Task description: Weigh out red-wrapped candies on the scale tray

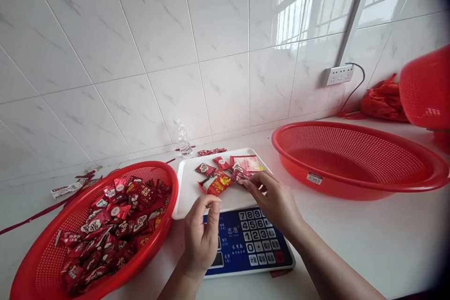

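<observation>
My right hand point(276, 199) is closed with its fingertips on a dark red snack packet point(239, 174) at the right of the scale's white tray point(188, 192). My left hand point(202, 232) is in front of the tray, fingers curled and thumb tip against the index fingertip; nothing shows between them. Beside that packet on the tray are a red and yellow packet point(218, 183), a cream and red packet point(248, 162), a small red packet point(221, 162) and a dark packet point(205, 169). The blue keypad panel point(234, 243) of the scale is partly hidden by my hands.
To the left, a red basket point(156, 165) holds several dark red packets point(116, 225). A wide red basket point(358, 185) stands at the right. Behind the scale are a clear bottle point(183, 139) and a strip of small packets point(212, 151). A power strip point(338, 75) hangs on the tiled wall.
</observation>
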Demonstrator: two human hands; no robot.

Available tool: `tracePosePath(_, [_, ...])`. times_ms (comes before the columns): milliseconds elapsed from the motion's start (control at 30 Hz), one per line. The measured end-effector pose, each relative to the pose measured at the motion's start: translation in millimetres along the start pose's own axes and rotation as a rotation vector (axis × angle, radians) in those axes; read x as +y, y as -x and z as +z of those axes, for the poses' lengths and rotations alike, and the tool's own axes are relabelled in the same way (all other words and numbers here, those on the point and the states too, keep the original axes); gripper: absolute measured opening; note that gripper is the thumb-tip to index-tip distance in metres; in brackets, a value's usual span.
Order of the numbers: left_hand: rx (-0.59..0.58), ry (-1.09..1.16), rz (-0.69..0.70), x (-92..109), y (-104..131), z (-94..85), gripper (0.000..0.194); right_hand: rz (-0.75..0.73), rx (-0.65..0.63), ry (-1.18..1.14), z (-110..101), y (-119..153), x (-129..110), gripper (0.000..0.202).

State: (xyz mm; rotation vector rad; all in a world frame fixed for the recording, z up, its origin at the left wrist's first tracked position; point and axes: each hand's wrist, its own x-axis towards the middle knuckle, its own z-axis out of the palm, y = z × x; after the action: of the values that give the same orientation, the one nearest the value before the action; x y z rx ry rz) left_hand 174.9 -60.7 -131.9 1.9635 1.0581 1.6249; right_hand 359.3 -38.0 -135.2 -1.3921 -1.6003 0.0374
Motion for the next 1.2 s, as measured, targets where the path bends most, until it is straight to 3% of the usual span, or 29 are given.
tracePosePath(167, [-0.018,-0.101,0.139,4.4,-3.3,1.0,0.014,-0.172,-0.086,0.17,4.2,2.3,-0.3,0.022])
tracePosePath(300, [-0.024,-0.137,0.199,3.2,-4.5,0.7,0.014,-0.203,-0.134,0.175,5.7,3.6,-1.0,0.021])
tracePosePath(533, [0.068,-0.136,0.223,-3.7,-7.2,-3.1,0.012,-0.224,-0.043,0.165,7.8,3.4,-0.6,0.023])
tracePosePath(667, [0.153,-0.079,0.128,-7.9,-6.2,-4.6,0.013,-0.258,-0.112,0.144,8.5,-0.6,-7.0,0.022])
tracePosePath(800, [0.271,0.057,-0.031,-12.7,-5.0,-6.6,0.024,-0.335,-0.366,0.166,10.1,-13.0,-23.7,0.038])
tracePosePath(933, [0.289,0.116,-0.083,-15.2,-7.1,-9.0,0.026,-0.433,-0.598,0.227,18.6,-31.5,-39.7,0.043])
tracePosePath(1033, [0.275,0.152,-0.098,-15.2,-8.8,-10.0,0.027,-0.433,-0.624,0.312,28.3,-41.7,-46.1,0.029])
tracePosePath(1200, [0.249,0.17,-0.106,-15.4,-9.2,-10.4,0.028,-0.43,-0.516,0.395,34.1,-45.1,-51.4,0.02])
